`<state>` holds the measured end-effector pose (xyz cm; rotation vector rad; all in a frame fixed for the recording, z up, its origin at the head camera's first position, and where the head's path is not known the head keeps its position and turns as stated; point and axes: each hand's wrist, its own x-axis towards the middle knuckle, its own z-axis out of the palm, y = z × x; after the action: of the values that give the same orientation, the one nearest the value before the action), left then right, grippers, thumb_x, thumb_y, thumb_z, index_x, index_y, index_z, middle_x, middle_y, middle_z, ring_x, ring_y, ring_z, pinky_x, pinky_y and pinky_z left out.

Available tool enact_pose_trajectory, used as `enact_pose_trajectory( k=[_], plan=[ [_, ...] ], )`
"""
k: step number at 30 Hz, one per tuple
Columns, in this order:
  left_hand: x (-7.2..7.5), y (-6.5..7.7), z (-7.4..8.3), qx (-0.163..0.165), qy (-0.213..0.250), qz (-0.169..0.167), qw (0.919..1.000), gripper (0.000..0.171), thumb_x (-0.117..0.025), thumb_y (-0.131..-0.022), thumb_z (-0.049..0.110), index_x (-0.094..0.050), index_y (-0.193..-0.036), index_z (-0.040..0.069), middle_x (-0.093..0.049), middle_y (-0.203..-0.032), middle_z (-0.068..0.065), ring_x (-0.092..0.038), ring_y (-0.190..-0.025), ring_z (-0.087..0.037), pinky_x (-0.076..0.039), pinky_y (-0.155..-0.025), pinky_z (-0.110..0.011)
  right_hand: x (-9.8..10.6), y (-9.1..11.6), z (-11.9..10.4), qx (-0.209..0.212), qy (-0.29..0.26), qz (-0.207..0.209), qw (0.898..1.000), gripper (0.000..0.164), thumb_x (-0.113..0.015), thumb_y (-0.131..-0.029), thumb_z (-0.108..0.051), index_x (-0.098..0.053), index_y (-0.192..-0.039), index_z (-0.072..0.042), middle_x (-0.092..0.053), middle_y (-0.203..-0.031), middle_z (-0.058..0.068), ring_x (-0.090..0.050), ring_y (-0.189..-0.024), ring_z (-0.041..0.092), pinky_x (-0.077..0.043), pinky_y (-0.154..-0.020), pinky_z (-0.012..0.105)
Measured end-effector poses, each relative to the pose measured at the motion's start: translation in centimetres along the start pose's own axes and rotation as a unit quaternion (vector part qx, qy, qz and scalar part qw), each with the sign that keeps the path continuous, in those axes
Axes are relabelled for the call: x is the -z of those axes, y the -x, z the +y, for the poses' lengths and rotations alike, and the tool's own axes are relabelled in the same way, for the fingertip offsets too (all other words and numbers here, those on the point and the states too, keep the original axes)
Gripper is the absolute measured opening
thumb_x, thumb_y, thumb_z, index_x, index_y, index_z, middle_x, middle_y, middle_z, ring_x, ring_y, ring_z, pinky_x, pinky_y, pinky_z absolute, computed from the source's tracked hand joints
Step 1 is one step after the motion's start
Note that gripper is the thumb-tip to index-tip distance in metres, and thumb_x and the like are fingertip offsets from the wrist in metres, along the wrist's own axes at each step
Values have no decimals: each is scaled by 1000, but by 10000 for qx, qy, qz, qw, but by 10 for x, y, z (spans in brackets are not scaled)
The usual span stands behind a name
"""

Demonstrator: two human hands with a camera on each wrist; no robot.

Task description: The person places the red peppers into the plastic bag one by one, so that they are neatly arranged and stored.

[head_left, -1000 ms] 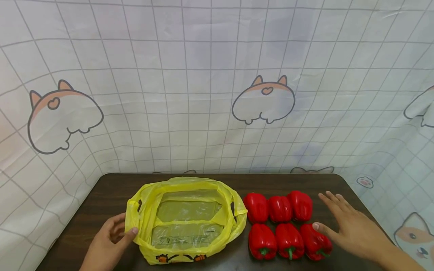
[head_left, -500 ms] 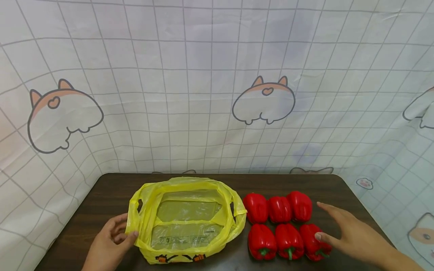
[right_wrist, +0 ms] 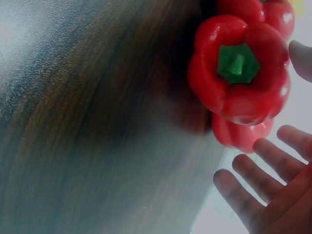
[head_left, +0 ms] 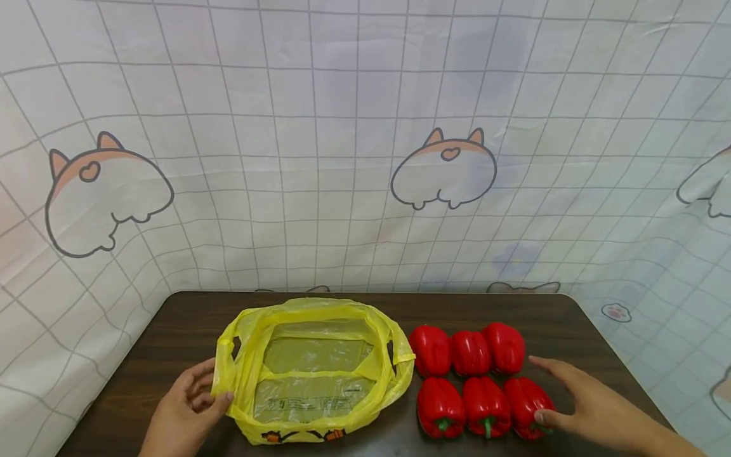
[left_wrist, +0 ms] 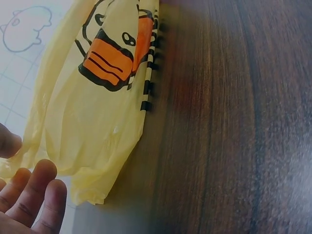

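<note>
A yellow plastic bag (head_left: 320, 406) stands on the table with its mouth spread wide. At its left side my left hand (head_left: 185, 406) pinches the bag's edge, the thumb over the plastic and the fingers bent behind it. The left wrist view shows these fingertips at the yellow film (left_wrist: 92, 131). Several glossy red bell peppers lie in two rows right of the bag. My right hand (head_left: 594, 406) is spread beside the front-right bell pepper (head_left: 524, 403), thumb tip at its side near the green stem (right_wrist: 237, 64). Its other fingers extend past the pepper, straight and apart.
The dark wooden table (head_left: 371, 302) has rounded back corners. A white cloth with grey grid lines and cartoon animals (head_left: 445, 171) hangs behind it and along both sides. Another bell pepper (head_left: 504, 348) in the back row lies behind the front-right one.
My right hand has come down and closer to the front-right bell pepper, its fingers lowering from a raised spread. My left hand and the bag have barely shifted.
</note>
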<state>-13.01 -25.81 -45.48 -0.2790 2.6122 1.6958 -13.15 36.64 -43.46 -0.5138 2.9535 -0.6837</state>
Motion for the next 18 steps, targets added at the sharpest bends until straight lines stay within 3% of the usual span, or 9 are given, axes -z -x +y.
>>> enact_pose_trajectory(
  k=[7,12,18],
  plan=[
    [0,0,-3,48,-136,14,9999,80,-79,-93,28,-35,-156,3,-57,-139,-22,-69,-94,-18,-58,-75,-27,-8,-1,11,269,-308,-61,9991,80,-83,-87,-38,-46,-151,-7,-55,-143,17,-60,-118,36,-57,-81,32],
    [-1,-1,-5,37,-193,54,9998,80,-79,-93,30,-37,-155,2,-57,-138,-23,-69,-91,-17,-57,-74,-26,-12,-1,14,313,-358,-240,9986,74,-81,-89,-30,-47,-151,-8,-58,-140,13,-60,-117,25,-56,-80,32],
    [-1,1,-4,38,-227,142,9996,78,-80,-93,29,-38,-154,2,-57,-137,-22,-68,-89,-16,-57,-74,-25,-15,-3,14,297,-789,-525,9951,72,-79,-90,-25,-46,-151,-7,-58,-138,15,-59,-109,9,-56,-76,29]
  ],
)
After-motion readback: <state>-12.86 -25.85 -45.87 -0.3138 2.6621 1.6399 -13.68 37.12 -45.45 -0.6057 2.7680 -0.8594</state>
